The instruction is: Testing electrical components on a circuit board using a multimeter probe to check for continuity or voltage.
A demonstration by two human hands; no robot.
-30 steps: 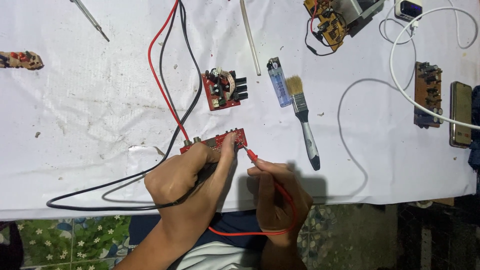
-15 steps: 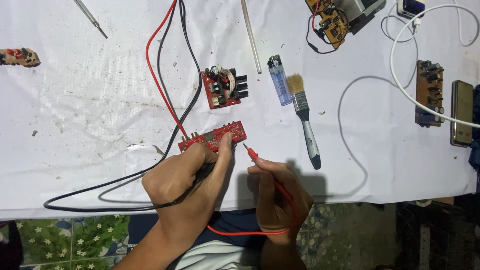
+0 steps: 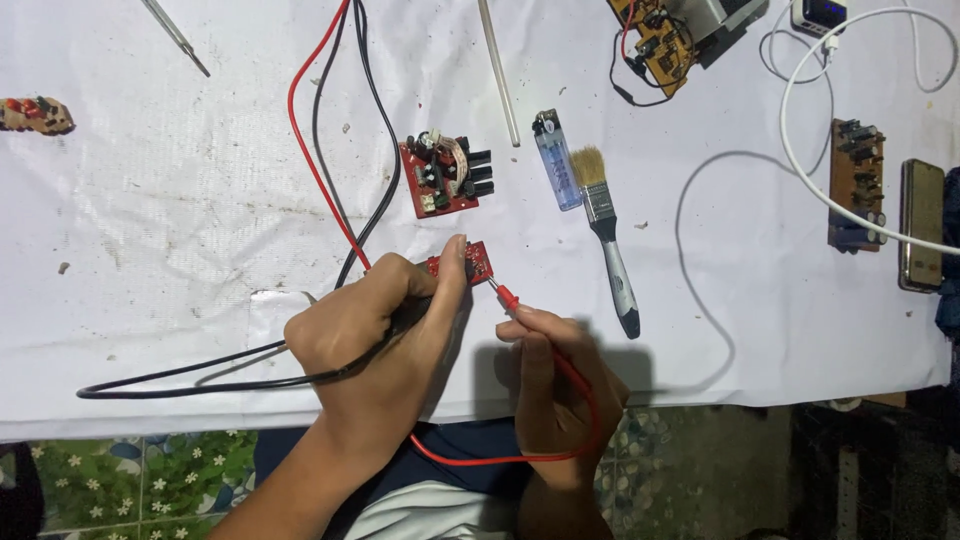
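A small red circuit board [image 3: 470, 262] lies on the white table cover, partly under my fingers. My left hand [image 3: 375, 325] rests on it and grips a black test probe, whose black lead [image 3: 200, 378] runs off to the left. Just right of the board, my right hand [image 3: 555, 375] holds a red test probe [image 3: 506, 296] with its metal tip touching the board's right end. The probe's red lead [image 3: 480, 460] loops under my wrists. A second red circuit board [image 3: 445, 176] with dark parts sits a little farther away.
A blue lighter [image 3: 556, 158] and a paintbrush [image 3: 606, 236] lie right of the boards. Farther right are a brown circuit board [image 3: 855, 185], a phone [image 3: 922, 224] and a white cable [image 3: 800, 150]. A screwdriver [image 3: 176, 37] lies at top left. The table edge runs near my body.
My left hand and the small red board slid slightly away from me, with the thumb now further over the board. The red probe's tip stays against the board's right end.
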